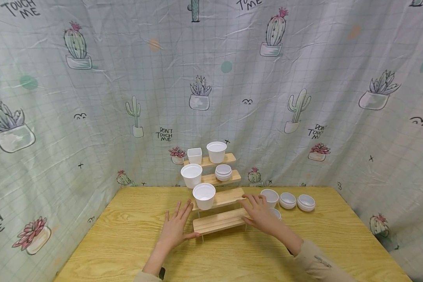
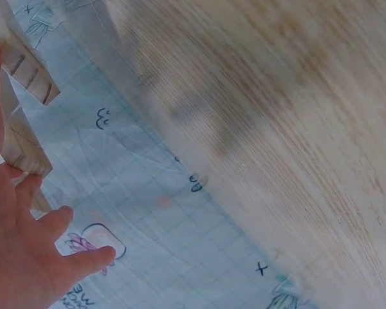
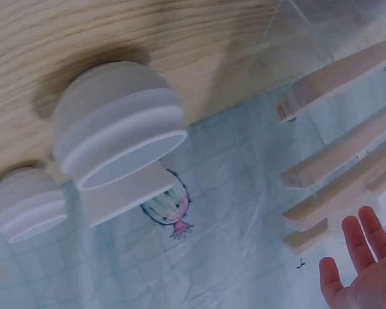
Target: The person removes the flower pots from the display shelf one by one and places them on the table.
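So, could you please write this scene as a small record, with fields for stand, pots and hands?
Stand: four wooden steps
Top step: square pot, round pot
Second step: another round pot, small ribbed pot
Third step: one more round pot
Table, right of stand: four more pots
Left hand: at stand's left side, fingers spread
Right hand: at stand's right side

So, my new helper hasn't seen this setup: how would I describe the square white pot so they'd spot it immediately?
On the table, find the four-tier wooden stand and look at its top shelf. The square pot sits toward the left end, beside a round white pot. Its cornered rim sets it apart: its neighbours' rims are round.
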The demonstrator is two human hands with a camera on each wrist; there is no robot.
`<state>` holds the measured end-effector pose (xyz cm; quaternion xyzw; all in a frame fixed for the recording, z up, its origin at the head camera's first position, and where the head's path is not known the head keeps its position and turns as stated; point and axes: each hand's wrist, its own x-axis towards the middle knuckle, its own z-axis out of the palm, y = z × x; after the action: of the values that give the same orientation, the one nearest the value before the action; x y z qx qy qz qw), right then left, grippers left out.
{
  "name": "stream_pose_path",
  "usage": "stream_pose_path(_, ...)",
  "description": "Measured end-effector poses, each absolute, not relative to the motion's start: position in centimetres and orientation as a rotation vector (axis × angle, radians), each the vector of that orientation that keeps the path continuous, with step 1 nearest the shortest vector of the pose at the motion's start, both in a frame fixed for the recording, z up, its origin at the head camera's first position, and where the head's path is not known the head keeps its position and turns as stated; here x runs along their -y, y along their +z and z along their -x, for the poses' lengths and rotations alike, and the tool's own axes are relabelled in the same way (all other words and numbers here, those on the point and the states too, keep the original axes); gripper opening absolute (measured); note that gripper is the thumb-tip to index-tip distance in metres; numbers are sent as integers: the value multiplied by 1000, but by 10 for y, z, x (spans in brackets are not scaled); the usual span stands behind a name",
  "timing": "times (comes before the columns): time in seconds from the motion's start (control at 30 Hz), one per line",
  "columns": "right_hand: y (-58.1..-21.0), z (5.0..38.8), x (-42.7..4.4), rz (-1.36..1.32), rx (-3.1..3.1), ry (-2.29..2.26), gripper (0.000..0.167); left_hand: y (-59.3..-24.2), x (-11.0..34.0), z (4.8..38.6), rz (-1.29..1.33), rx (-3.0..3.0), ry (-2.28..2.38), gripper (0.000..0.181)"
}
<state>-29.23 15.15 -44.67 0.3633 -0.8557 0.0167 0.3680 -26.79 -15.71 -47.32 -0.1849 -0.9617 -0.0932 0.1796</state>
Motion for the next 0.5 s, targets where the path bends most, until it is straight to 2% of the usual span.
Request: stream_pose_path(0.5, -436, 296, -123, -994, 2199, 109, 58, -475, 157, 270, 522, 2704, -260, 99)
